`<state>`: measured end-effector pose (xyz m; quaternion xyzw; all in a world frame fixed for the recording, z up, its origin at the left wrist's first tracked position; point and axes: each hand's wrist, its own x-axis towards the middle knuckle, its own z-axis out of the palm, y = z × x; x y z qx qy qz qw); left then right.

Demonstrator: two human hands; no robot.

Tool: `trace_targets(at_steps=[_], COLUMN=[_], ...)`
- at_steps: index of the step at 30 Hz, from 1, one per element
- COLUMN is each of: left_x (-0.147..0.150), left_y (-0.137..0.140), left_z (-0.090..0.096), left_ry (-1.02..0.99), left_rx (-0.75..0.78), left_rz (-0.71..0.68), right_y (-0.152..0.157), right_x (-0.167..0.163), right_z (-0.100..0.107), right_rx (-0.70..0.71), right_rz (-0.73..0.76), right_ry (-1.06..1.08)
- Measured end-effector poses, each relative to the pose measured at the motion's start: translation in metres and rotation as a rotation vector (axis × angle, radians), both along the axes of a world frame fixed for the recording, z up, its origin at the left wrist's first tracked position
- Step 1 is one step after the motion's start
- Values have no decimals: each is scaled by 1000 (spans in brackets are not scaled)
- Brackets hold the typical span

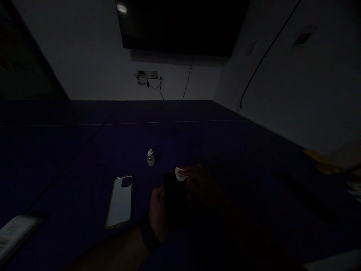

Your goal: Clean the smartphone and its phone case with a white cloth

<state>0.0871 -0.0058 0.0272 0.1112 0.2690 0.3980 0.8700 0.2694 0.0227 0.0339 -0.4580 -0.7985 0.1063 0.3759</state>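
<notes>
The scene is very dark. My left hand [158, 212], with a dark band at its wrist, is wrapped round the left side of a black smartphone [175, 201]. Pinched in the fingers of my right hand [197, 180] is a small white wipe [179, 174], which lies against the phone's top right corner. To the left of the phone a phone case [120, 201] with a camera cutout rests on the blue surface. A small clear bottle [150, 158] with a white cap stands upright beyond my left hand.
A white box or booklet [15, 233] lies at the lower left of the blue surface [180, 139]. A long dark object [306, 195] and a yellow item [323, 162] are at the right. On the back wall are sockets with cables [149, 75], below a large dark screen [180, 26].
</notes>
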Motion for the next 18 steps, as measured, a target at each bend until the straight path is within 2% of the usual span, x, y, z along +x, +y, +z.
trace_targets(at_steps=[2, 5, 7, 13, 18], left_x=[-1, -1, 0, 7, -9], left_y=[-1, -5, -8, -5, -3], left_z=[-1, 0, 2, -6, -7], left_ry=[-5, -19, -10, 218, 307], left_rx=[-2, 19, 62, 224, 249], left_rz=[-31, -38, 1, 267, 261], right_y=[-1, -1, 1, 13, 21], right_x=[-6, -16, -20, -20, -20], right_z=[2, 7, 10, 3, -12], right_rx=[-193, -537, -650, -645, -636], right_rz=[-90, -141, -145, -156, -144], right_ry=[182, 385, 445, 481, 481])
